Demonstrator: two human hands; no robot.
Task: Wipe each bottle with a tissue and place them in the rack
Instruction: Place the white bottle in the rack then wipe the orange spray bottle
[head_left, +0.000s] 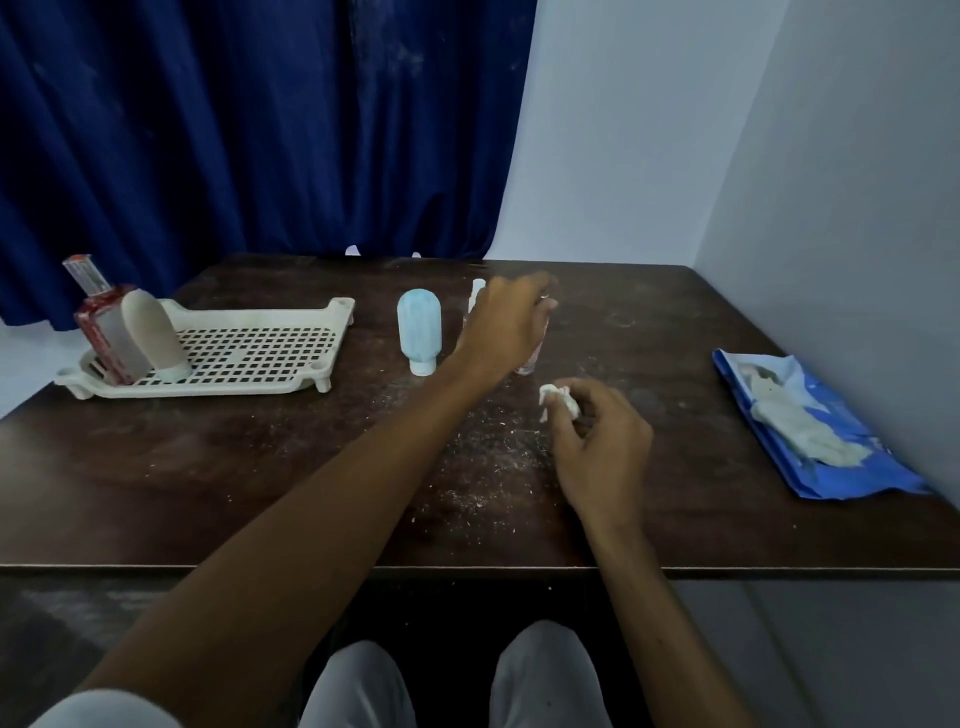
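A white perforated rack (249, 358) sits at the table's left and holds a red-capped clear bottle (101, 332) and a beige tube (156, 335) at its left end. A light blue tube (420, 330) stands cap-down mid-table. My left hand (506, 325) reaches across and covers a small clear bottle (525, 366), whose base shows below my palm; whether the fingers grip it is hidden. A white-capped bottle (477, 291) peeks out behind that hand. My right hand (597, 441) pinches a crumpled white tissue (558, 397) just above the table.
A blue tissue packet (810, 415) with pulled-out tissues lies at the table's right edge. White crumbs dust the dark wooden table (260, 467) near the middle. A blue curtain hangs behind, and a pale wall runs close along the right side.
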